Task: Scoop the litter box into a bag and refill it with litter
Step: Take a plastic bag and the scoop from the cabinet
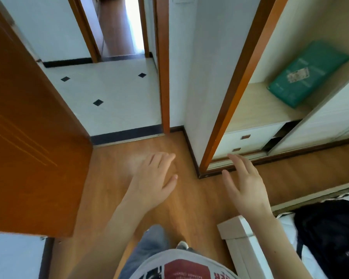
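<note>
Both bare hands are held out, palms down, above an orange-brown wood-plank floor [169,208] at a bedroom doorway. The left hand [153,178] is spread flat with straight fingers, and nothing is held in it. The right hand [244,184] is likewise opened, its fingers extended toward the base of an open wardrobe with a pale wood shelf [256,105], and nothing is gripped there either.

No litter box, scoop or waste bag is shown anywhere in view. The one thing that may belong to the task is a flat green plastic-wrapped package [308,73], which is seen lying on the wardrobe shelf, well apart from both hands; whether litter is contained in it cannot be confirmed, as its print is blurred.

If litter is held in it, the package is judged to be dense and heavy for its size, with a smooth film skin that is likely to be slippery and contents that shift when tilted. A two-handed hold at opposite short ends, or one hand under the base, is judged the safest.

An open orange-brown wooden door [28,137] is seen at left, a white tiled hallway with black diamond insets [113,93] beyond it, and a black backpack [330,234] on a white bed at lower right.
</note>
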The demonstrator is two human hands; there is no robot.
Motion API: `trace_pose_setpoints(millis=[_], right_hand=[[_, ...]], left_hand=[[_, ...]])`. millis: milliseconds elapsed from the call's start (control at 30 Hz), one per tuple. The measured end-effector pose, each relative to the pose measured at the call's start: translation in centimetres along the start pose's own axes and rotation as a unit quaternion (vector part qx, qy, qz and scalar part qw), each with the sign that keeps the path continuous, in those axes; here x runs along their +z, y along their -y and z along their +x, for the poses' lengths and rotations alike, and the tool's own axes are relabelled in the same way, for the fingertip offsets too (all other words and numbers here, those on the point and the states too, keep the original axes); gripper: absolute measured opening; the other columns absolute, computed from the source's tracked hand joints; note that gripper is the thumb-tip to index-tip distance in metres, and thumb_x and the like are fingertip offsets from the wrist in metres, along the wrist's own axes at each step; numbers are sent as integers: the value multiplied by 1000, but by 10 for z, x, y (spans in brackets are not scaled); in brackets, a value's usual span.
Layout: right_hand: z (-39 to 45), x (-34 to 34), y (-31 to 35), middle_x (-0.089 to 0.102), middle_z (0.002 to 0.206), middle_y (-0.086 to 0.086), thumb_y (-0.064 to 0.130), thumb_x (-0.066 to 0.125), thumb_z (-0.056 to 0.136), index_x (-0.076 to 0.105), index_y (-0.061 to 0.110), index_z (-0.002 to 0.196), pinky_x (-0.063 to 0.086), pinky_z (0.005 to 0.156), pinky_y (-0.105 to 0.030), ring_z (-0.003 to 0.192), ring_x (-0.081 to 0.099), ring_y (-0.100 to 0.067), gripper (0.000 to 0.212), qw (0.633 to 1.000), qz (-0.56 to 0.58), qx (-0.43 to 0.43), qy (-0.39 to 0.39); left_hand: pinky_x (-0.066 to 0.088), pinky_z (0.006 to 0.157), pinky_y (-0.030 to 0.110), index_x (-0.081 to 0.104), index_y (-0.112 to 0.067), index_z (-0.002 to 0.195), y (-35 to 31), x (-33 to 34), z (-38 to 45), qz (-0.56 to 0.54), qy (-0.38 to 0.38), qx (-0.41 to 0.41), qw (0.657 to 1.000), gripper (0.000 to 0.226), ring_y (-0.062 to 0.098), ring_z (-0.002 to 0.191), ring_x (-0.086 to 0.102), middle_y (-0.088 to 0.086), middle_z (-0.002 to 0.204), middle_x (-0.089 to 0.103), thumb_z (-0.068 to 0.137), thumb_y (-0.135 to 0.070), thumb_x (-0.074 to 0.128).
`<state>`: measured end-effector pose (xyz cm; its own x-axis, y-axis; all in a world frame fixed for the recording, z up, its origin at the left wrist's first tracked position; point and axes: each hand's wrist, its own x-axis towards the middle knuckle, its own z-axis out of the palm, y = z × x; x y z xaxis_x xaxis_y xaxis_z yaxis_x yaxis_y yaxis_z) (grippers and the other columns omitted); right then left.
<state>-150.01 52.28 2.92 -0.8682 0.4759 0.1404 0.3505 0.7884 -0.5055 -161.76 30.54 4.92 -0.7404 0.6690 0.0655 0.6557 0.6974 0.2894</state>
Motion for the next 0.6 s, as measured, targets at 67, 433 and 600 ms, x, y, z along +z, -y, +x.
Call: trace_pose_setpoints(millis=[67,433,600], right_hand=[[16,1,-5,44,144,4,43,42,97,39,28,141,40,107,-42,132,41,-16,47,1000,1,28,-7],[99,30,-18,48,137,2,39,43,97,44,25,137,45,99,-41,124,48,-17,43,963,-22,239,-123],[130,38,-9,50,135,3,42,39,97,43,25,137,42,102,-35,125,46,-16,44,940,-36,297,-163]], left_hand=[[29,99,21,41,-20,140,5,3,31,-3,21,24,999,52,13,126,41,-3,135,47,93,-42,46],[30,96,17,35,-27,144,30,24,227,-9,127,273,954,54,11,131,37,-6,144,40,95,-49,41],[28,97,17,38,-26,143,22,26,302,-39,138,371,917,55,12,132,38,-6,145,40,93,-51,38]])
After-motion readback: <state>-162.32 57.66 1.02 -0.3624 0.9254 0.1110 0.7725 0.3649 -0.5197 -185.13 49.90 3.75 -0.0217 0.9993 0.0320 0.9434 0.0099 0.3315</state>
